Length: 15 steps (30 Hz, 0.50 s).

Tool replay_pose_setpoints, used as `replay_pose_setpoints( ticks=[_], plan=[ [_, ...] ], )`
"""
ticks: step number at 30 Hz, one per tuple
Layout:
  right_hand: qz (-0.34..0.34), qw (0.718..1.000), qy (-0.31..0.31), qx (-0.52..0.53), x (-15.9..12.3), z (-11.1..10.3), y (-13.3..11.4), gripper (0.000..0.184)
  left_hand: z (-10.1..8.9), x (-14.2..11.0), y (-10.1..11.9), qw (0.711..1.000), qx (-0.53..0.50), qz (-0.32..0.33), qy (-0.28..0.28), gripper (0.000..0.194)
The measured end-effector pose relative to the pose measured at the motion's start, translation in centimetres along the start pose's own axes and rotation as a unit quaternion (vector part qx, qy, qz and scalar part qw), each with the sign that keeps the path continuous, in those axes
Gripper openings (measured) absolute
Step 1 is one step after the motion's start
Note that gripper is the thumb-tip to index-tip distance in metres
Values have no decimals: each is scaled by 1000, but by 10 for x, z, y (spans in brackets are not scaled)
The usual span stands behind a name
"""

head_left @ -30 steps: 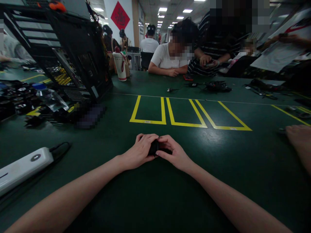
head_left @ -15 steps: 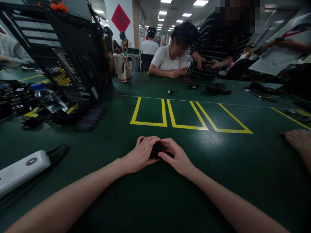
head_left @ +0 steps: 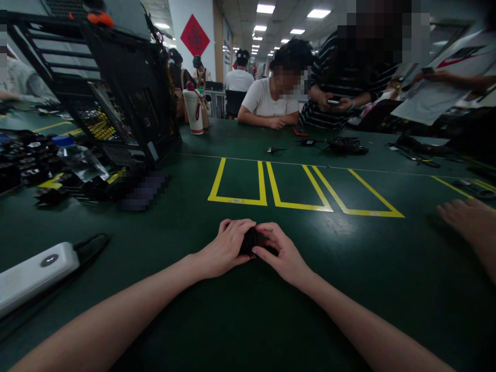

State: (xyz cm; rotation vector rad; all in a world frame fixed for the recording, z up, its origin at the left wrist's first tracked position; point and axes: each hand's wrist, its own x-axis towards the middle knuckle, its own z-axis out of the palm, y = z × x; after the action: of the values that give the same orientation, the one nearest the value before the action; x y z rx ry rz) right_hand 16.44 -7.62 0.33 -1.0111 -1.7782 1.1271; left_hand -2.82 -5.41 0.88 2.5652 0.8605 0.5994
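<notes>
A small black object [head_left: 248, 242] lies between my two hands on the dark green table [head_left: 248, 315]; its kind cannot be made out. My left hand [head_left: 228, 248] is wrapped over its left side, fingers closed round it and hiding most of it. On its right side, my right hand [head_left: 279, 250] grips with curved fingers and thumb at the edge. Beyond the hands, three yellow tape outlines [head_left: 237, 201] mark the table top.
A black computer case [head_left: 143, 113] stands at the left, near a water bottle [head_left: 79, 157]. A white power strip [head_left: 42, 274] with a cable lies at front left. Black cables [head_left: 346, 145] and a cup [head_left: 194, 111] are farther back. Another person's hand [head_left: 465, 219] rests at right.
My hands keep hold of the black object in nearly the same place. At the right, the other person's hand has shifted leftward. The whole view has tipped slightly.
</notes>
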Motion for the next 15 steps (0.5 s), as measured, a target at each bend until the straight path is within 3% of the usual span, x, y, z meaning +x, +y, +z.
replay_pose_setpoints(
  ticks=[8,15],
  plan=[
    [-32,999,-17,-26,-3,-2,-1,33,1,-1,-2,1000,-1,6,-4,64],
    [-12,1000,1,-19,-2,-1,2,27,-1,0,-1,1000,-2,2,-8,61]
  ],
)
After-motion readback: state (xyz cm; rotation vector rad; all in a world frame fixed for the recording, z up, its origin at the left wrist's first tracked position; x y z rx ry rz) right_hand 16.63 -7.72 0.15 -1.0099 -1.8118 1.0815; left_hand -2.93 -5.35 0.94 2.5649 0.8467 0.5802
